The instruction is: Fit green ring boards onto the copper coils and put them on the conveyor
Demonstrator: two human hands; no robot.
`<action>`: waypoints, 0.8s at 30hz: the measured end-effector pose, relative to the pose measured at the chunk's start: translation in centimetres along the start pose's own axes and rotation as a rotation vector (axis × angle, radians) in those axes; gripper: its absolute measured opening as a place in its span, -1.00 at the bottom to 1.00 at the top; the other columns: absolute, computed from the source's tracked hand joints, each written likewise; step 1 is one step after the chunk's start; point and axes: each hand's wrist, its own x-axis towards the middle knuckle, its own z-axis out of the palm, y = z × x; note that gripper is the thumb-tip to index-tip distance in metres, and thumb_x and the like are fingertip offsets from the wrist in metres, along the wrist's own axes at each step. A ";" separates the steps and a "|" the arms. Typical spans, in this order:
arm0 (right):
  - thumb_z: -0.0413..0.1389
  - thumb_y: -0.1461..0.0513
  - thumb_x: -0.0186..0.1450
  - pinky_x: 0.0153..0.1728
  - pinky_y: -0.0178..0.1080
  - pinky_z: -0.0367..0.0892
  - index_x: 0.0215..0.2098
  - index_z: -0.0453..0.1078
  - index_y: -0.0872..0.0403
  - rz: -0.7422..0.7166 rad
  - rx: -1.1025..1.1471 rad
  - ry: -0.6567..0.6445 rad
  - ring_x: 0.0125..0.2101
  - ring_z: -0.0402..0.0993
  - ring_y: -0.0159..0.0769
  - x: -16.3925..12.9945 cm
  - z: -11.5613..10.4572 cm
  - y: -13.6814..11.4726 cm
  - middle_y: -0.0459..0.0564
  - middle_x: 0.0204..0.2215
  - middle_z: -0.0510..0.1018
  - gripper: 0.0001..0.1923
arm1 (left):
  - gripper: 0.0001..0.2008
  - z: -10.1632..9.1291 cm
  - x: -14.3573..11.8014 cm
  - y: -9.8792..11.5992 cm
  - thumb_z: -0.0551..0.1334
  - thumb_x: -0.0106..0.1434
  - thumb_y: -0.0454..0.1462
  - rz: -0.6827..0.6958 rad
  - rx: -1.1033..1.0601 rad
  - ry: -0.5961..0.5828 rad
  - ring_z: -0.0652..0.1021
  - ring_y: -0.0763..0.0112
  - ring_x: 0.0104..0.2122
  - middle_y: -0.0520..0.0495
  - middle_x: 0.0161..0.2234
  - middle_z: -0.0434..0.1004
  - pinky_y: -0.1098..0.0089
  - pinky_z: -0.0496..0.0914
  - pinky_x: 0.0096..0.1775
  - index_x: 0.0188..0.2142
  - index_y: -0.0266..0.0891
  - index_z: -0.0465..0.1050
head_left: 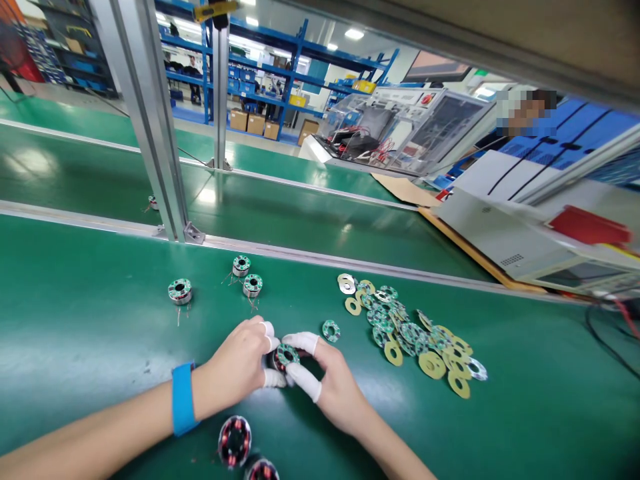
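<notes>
Finger cots cover the fingertips of both hands. My left hand point(243, 357), with a blue wristband point(183, 399), pinches a copper-wound motor stator point(276, 362) from its left side. On top of that stator is a green ring-shaped circuit board point(288, 353), gripped at its edge by the thumb and finger of my right hand point(327, 377). Whether the board sits flush cannot be seen. One loose ring board point(331, 331) lies just beyond my right hand. Nearer me, a bare stator point(235, 441) stands beside a second stator point(263, 470), cut off by the frame.
Three stators with boards on top, one of them the left stator point(180, 291), stand on the green bench point(100, 313). To the right spreads a pile of ring boards point(413, 333) and yellow washers point(433, 365). A metal post point(150, 120) rises at the bench's back rail.
</notes>
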 end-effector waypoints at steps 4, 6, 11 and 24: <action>0.09 0.25 0.19 -0.23 -0.16 0.40 -0.18 0.40 0.07 0.032 -0.020 0.016 -0.28 0.46 -0.22 -0.2 0.3 0.0 0.06 -0.25 0.53 -0.78 | -0.68 -0.2 0.0 0.1 0.29 0.12 -0.05 -0.004 -0.009 -0.011 0.35 0.29 -0.34 -0.09 -0.42 0.40 0.35 0.27 -0.30 -0.45 -0.30 0.45; 0.09 0.27 0.18 -0.22 -0.16 0.40 -0.16 0.38 0.08 0.044 -0.032 0.030 -0.27 0.46 -0.21 -0.4 0.5 0.0 0.07 -0.24 0.52 -0.76 | -0.68 -0.2 0.0 0.1 0.28 0.12 -0.05 -0.009 -0.002 -0.016 0.34 0.28 -0.33 -0.10 -0.41 0.40 0.34 0.27 -0.29 -0.43 -0.31 0.46; 0.09 0.28 0.17 -0.23 -0.16 0.43 -0.15 0.36 0.08 0.046 -0.044 0.071 -0.27 0.46 -0.21 -0.7 1.0 0.0 0.07 -0.25 0.52 -0.75 | -0.69 0.0 -0.1 0.1 0.28 0.13 -0.06 -0.001 0.017 -0.008 0.33 0.30 -0.35 -0.09 -0.42 0.40 0.35 0.25 -0.32 -0.45 -0.31 0.44; 0.09 0.27 0.19 -0.26 -0.17 0.44 -0.13 0.38 0.07 0.026 -0.100 0.095 -0.29 0.48 -0.20 -0.8 1.1 0.2 0.07 -0.25 0.53 -0.74 | -0.69 0.0 -0.1 0.0 0.25 0.15 -0.06 0.016 -0.024 0.011 0.34 0.30 -0.35 -0.08 -0.41 0.39 0.36 0.26 -0.31 -0.43 -0.30 0.44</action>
